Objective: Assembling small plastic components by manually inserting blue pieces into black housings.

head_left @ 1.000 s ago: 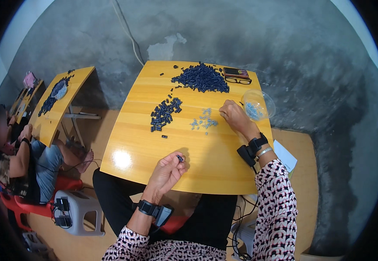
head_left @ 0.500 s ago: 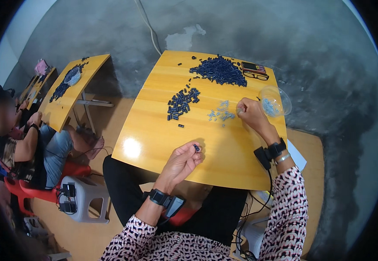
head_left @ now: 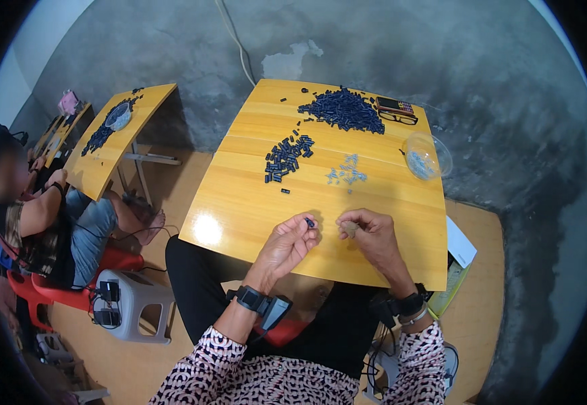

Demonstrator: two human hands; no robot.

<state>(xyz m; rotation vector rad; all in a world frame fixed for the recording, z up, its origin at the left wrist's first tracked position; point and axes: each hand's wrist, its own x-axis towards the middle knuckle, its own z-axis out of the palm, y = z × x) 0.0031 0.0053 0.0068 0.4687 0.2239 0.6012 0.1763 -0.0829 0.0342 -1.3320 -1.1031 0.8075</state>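
Grey patchy wall (head_left: 374,54) behind, yellow worktop (head_left: 239,209) in front. Dark piece (head_left: 310,223) is up at the fingertips of the left hand (head_left: 285,246), over the worktop, inside the middle of its near edge. Left pinch: thumb and fingertips closed on it, other fingers loosely curled. Right hand (head_left: 372,236) is just beside, not touching; thumb and fingers drawn together, can't tell from my feed whether anything's between them.

My read on the step: close fingertip work, piece presented toward the right hand. Next move calls for a steady left pinch, the piece's end left exposed, and small right-hand corrections; I'd watch for a drop near that edge.

Outward: loose pale bits (head_left: 354,177) lie beyond the hands, with a smaller dark group (head_left: 288,158) left of them. Big dark pile (head_left: 344,111) at the far edge; glasses (head_left: 399,120) and keypad device (head_left: 393,104) by the far-right corner. See-through bowl (head_left: 423,143) at the right edge, pale stuff inside. Co-worker (head_left: 30,219) sits well off left.
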